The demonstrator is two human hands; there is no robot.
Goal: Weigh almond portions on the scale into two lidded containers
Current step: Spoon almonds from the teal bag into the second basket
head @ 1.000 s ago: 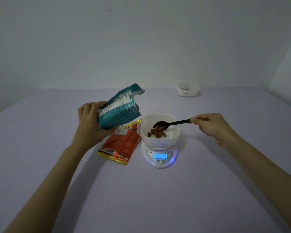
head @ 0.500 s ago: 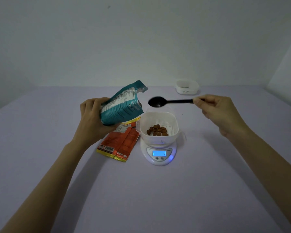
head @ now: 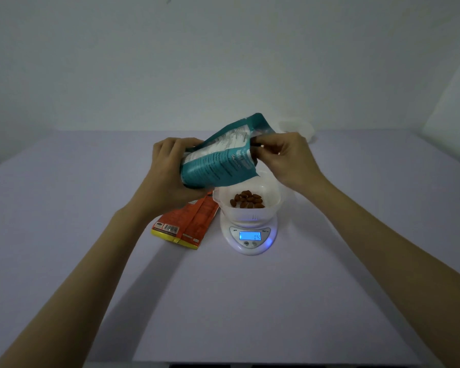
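My left hand [head: 170,171] grips a teal almond bag [head: 221,160], tilted above the table with its mouth toward the right. At the bag's mouth my right hand [head: 287,158] pinches the black spoon [head: 255,142]; only a bit of its handle shows, the bowl is hidden inside the bag. Below them a white open container [head: 270,201] holds several brown almonds [head: 247,201] and stands on a white digital scale [head: 250,237] whose blue display is lit.
An orange and yellow packet [head: 186,227] lies flat left of the scale. A second white container [head: 303,128] sits at the table's far edge, partly behind my right hand. A pale wall rises behind the purple table [head: 223,301].
My right hand carried the spoon out of the container, up and left into the bag's mouth. My left hand raised the bag and moved it right, over the container. The scale reading rose.
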